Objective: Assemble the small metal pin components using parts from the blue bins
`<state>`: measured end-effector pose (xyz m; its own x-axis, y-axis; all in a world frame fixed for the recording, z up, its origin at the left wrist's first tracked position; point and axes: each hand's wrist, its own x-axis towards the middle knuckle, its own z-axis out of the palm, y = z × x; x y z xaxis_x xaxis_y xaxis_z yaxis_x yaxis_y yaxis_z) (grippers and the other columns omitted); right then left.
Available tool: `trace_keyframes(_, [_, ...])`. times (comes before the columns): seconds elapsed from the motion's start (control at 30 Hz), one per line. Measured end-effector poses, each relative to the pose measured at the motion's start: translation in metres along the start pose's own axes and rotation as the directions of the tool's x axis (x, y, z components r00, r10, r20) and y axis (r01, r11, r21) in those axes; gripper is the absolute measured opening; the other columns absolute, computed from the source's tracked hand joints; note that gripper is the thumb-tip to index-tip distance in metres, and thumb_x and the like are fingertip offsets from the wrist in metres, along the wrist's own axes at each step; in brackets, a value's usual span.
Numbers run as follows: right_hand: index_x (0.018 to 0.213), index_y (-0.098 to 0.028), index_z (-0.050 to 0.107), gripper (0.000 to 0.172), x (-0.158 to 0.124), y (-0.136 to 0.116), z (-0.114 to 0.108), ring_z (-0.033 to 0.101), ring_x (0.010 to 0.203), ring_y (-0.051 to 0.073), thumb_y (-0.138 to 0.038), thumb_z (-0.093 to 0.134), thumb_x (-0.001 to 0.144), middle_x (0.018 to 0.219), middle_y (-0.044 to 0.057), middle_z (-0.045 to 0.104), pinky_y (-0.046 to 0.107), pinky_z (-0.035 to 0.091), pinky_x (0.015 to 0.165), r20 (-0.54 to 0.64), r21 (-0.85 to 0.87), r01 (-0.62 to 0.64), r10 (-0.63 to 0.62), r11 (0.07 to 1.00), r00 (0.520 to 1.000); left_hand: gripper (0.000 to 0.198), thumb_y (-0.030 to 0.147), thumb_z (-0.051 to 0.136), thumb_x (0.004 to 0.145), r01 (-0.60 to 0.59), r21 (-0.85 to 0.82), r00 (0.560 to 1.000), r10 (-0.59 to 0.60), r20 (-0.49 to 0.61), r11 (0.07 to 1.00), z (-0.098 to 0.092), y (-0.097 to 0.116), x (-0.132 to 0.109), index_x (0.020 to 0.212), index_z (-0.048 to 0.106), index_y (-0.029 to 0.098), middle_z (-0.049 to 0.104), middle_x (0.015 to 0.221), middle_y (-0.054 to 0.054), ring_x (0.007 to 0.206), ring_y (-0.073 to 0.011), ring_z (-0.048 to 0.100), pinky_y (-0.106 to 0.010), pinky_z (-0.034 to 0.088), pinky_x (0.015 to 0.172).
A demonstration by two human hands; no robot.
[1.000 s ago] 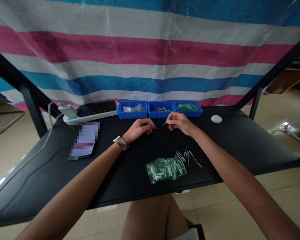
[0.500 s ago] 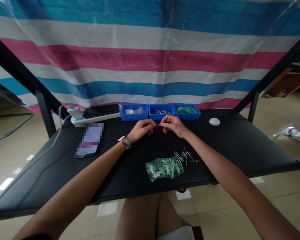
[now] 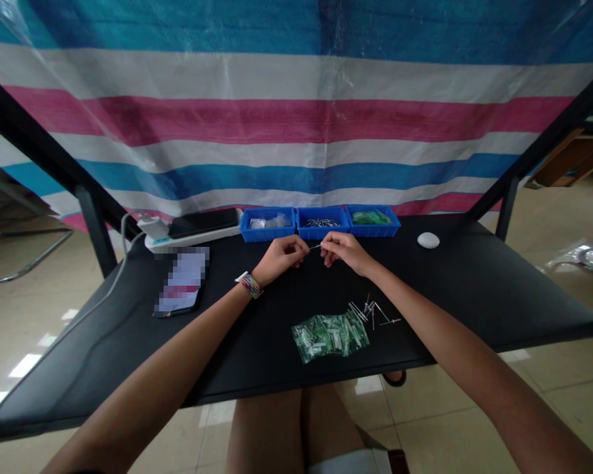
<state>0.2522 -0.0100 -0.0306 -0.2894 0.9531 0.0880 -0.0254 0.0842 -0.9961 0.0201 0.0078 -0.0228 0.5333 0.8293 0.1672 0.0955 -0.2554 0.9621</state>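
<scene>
Since a second ago my hands have come together: the left hand (image 3: 281, 255), which rested apart with curled fingers, now meets the right hand (image 3: 343, 249) just above centre frame, over the tabletop (image 3: 474, 289). Between them I see a thin metal pin (image 3: 317, 247); the right fingers pinch one end, and the left fingertips close on or beside the other end, though I cannot tell whether they truly grip it. A beaded band (image 3: 250, 284) sits on my left wrist.

Below the right forearm, lower centre, lies a green bag (image 3: 330, 335), with loose pins (image 3: 370, 311) scattered just beside its upper right corner. Behind the hands stand three blue bins in a row: the left bin (image 3: 269, 223) with clear packets, the middle bin (image 3: 322, 222) with pins, the right bin (image 3: 373, 219) with green bits. At left are a phone (image 3: 182, 289) and a power strip (image 3: 190, 230). A white oval (image 3: 427, 240) sits at right.
</scene>
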Motion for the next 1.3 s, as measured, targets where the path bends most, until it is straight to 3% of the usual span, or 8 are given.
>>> trace_keyframes(0.53, [0.086,-0.017,0.068,0.026,0.001,0.005,0.01,0.066,0.052,0.013,-0.04,0.079,0.081,0.077,0.002,0.071,0.026,0.056,0.052,-0.068,-0.036,0.066,-0.068,0.997,0.995,0.038,0.052,0.073,0.089,0.057,-0.057,0.998,-0.058,-0.011,0.997,-0.002,0.0,-0.006,0.09,0.066,0.015,0.063,0.07,0.0,0.057,-0.0109,0.059,-0.023,0.047,0.057])
trace_keyframes(0.9, [0.083,-0.017,0.068,0.035,-0.002,0.008,0.012,0.065,0.055,0.013,-0.052,0.074,0.088,0.074,0.002,0.07,0.025,0.053,0.054,-0.035,-0.056,0.062,-0.064,0.997,0.997,0.03,0.04,0.078,0.084,0.02,-0.016,0.999,-0.021,-0.044,1.0,-0.002,0.003,-0.004,0.088,0.065,0.013,0.059,0.067,0.003,0.053,-0.0081,0.055,-0.021,0.043,0.055])
trace_keyframes(1.07, [0.084,-0.018,0.067,0.031,-0.004,0.01,0.013,0.064,0.057,0.013,-0.047,0.075,0.088,0.074,0.001,0.069,0.025,0.053,0.054,-0.046,-0.082,0.094,-0.098,0.992,0.994,0.032,0.042,0.079,0.084,0.033,-0.021,0.999,-0.034,-0.033,0.999,-0.002,0.003,-0.004,0.09,0.062,0.015,0.059,0.067,0.004,0.054,-0.0085,0.056,-0.021,0.045,0.056])
trace_keyframes(1.3, [0.088,-0.02,0.066,0.02,-0.007,0.009,0.013,0.064,0.056,0.012,-0.035,0.078,0.084,0.077,-0.002,0.065,0.026,0.054,0.054,-0.084,-0.06,0.151,-0.156,0.987,0.984,0.041,0.055,0.064,0.095,0.084,0.024,0.996,-0.084,-0.005,0.996,-0.001,0.002,-0.003,0.086,0.064,0.015,0.062,0.069,0.0,0.059,-0.0109,0.059,-0.022,0.046,0.057])
